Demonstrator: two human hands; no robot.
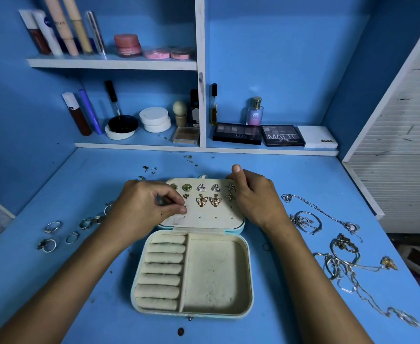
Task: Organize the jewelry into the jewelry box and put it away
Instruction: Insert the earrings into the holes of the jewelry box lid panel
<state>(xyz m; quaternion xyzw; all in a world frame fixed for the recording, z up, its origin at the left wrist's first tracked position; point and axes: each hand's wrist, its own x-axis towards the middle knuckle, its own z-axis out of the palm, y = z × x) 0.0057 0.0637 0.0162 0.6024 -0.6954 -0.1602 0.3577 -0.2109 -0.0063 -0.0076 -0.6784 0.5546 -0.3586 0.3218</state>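
Observation:
An open cream jewelry box (247,274) with a light blue shell lies flat on the blue desk. Its lid panel (204,217) holds several pinned earrings: green stones, triangles, butterflies (208,201) and starfish. My left hand (144,204) pinches a small item against the lid's left part; what it is stays hidden by the fingers. My right hand (253,194) grips the lid's right edge, thumb over the far corner. The ring rolls (163,269) and the large compartment (215,274) hold nothing.
Several rings (52,235) lie left of the box. Tangled necklaces and bracelets (340,254) spread on the right. Small studs (150,169) lie behind the box. Shelves at the back carry cosmetics, a perfume bottle (255,111) and eyeshadow palettes (282,135).

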